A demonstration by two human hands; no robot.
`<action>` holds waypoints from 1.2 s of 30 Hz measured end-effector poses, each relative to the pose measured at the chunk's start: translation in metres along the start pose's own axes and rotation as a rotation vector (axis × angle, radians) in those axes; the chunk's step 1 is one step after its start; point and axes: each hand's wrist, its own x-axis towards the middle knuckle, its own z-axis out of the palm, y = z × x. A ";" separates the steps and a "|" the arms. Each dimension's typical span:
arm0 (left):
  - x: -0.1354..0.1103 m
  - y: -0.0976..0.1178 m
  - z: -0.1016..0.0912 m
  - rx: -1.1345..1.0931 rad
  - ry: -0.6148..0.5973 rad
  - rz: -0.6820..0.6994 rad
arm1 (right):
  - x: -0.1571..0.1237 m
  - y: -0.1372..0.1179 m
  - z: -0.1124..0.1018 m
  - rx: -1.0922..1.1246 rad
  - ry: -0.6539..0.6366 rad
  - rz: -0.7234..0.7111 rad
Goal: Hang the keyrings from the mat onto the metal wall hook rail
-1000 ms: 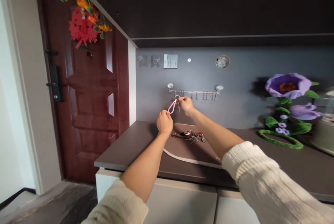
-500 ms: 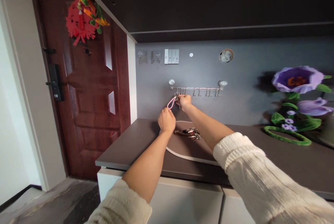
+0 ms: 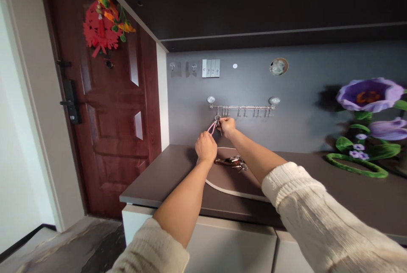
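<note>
My left hand (image 3: pixel 206 146) is closed at the lower end of a pink strap loop (image 3: pixel 212 126). The strap joins a metal key ring (image 3: pixel 218 118), with at least one key (image 3: pixel 220 130) dangling below. My right hand (image 3: pixel 227 127) pinches the keys beside the ring, its fingertips partly hiding them. Just above is the left end of a clear hook rail (image 3: pixel 241 107) on the grey wall; whether the ring sits on a hook I cannot tell. Under my hands, a second bunch of keys (image 3: pixel 237 162) with a brown strap lies on the dark countertop (image 3: pixel 149 179).
A pale cord-like rim (image 3: pixel 235 194) curves around the keys on the counter. Purple plush flowers (image 3: pixel 370 95) stand at the right. A dark cabinet (image 3: pixel 254 6) overhangs the counter. On the left is a red-brown door (image 3: pixel 121 158). Small hooks and switches (image 3: pixel 211 68) are on the wall.
The pink strap loop looks narrower and more stretched between my hands. Both hands stay just below the rail's left end. The whole view has shifted slightly.
</note>
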 end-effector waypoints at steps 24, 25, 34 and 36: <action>-0.006 -0.001 0.005 -0.079 -0.112 0.254 | -0.042 -0.011 -0.073 0.020 -0.211 -0.102; -0.007 0.000 0.006 -0.096 -0.136 0.291 | -0.047 -0.010 -0.079 0.015 -0.222 -0.111; -0.025 0.014 0.015 -0.177 -0.440 0.466 | -0.077 0.016 -0.130 -0.127 -0.260 -0.147; -0.026 0.019 0.018 -0.170 -0.488 0.474 | -0.079 0.023 -0.140 -0.194 -0.270 -0.169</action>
